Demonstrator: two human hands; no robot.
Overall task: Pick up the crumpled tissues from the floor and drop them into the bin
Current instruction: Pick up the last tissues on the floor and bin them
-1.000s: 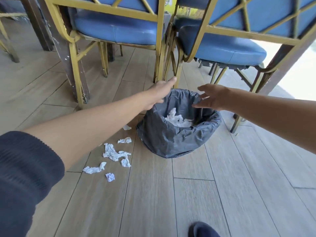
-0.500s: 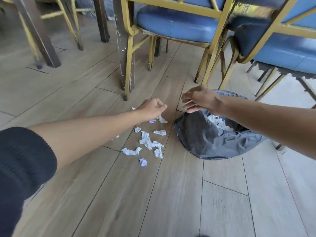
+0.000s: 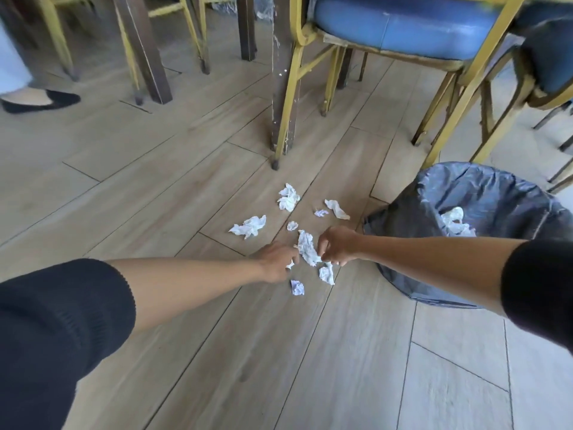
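Note:
Several crumpled white tissues lie on the wooden floor left of the bin, which is lined with a dark grey bag and has tissues inside. My left hand is down on the floor, its fingers closed over a small tissue that is mostly hidden. My right hand pinches the right edge of a long crumpled tissue lying between both hands. Loose tissues sit just below the hands and farther off.
Yellow-framed chairs with blue seats stand behind the tissues and the bin; one chair leg comes down close to the farthest tissue. Dark table legs stand at the back left. Another person's black shoe is at the far left.
Both hands left the bin's rim and came down and left to the tissues on the floor. The view swung left, so the bin now sits at the right.

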